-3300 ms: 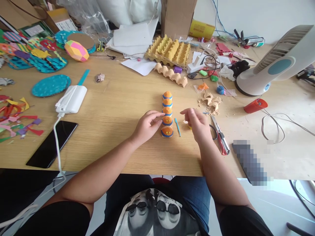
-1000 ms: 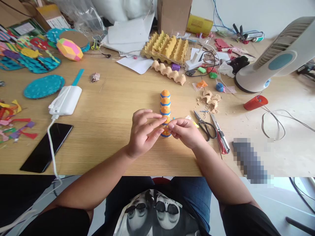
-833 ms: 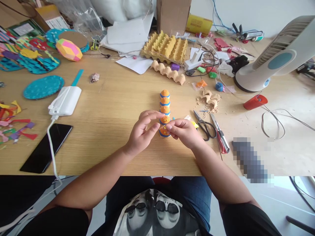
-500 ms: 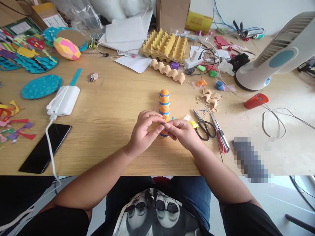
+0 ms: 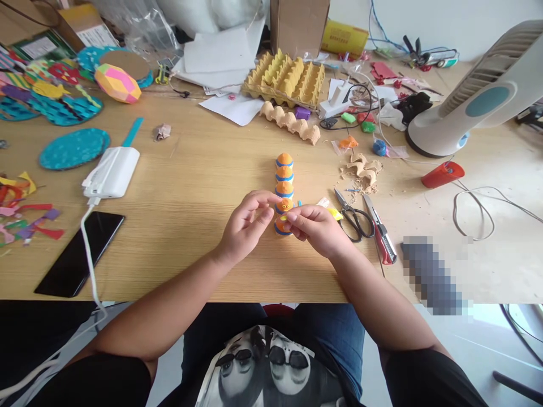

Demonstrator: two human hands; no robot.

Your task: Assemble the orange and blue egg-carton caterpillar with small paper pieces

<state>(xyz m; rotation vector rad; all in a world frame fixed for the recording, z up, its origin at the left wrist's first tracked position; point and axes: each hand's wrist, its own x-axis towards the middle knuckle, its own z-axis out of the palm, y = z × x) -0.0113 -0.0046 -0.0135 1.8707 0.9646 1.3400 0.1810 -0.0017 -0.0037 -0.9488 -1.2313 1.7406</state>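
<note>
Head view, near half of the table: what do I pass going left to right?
black phone → left hand → orange-and-blue egg-cup row → right hand → scissors → red utility knife → red cup. The white power bank overlaps the phone, so it is left out.

The wooden tabletop (image 5: 199,186) carries a row of orange cups (image 5: 284,174) at centre, scissors (image 5: 354,218) beside it, a black phone (image 5: 80,253) and white power bank (image 5: 112,172) left, an egg tray (image 5: 285,80) behind.
</note>
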